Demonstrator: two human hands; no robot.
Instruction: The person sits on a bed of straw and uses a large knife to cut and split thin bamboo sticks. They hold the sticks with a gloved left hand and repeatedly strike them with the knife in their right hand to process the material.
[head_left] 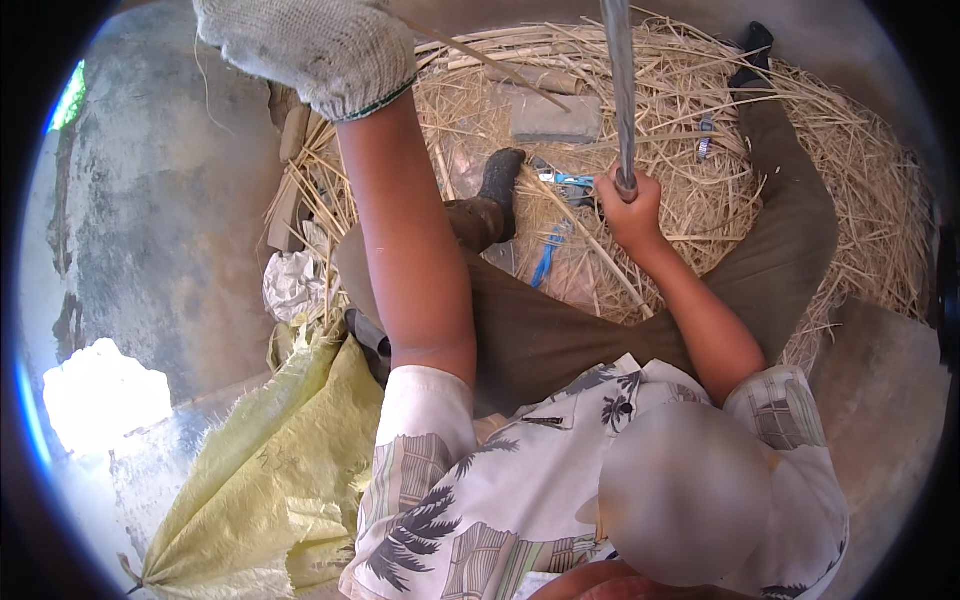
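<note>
My left hand (310, 52), in a knitted off-white work glove with a green-edged cuff, is raised at the upper left and partly cut off by the frame. Its fingers are curled, and a thin straw-coloured reed strip (500, 66) sticks out from its right side. A loose fibre hangs off the glove's left side. Bare and closed, my right hand (630, 208) grips the lower end of a grey metal rod (619, 85), which stands upright and runs past the top edge.
Loose straw (860, 190) covers the floor around my legs. A grey brick (556, 118) lies ahead of my foot. Pliers (567, 182) and a blue strap (546, 256) sit between my legs. A yellow-green woven sack (270, 450) is at my left, beside a grey wall (160, 200).
</note>
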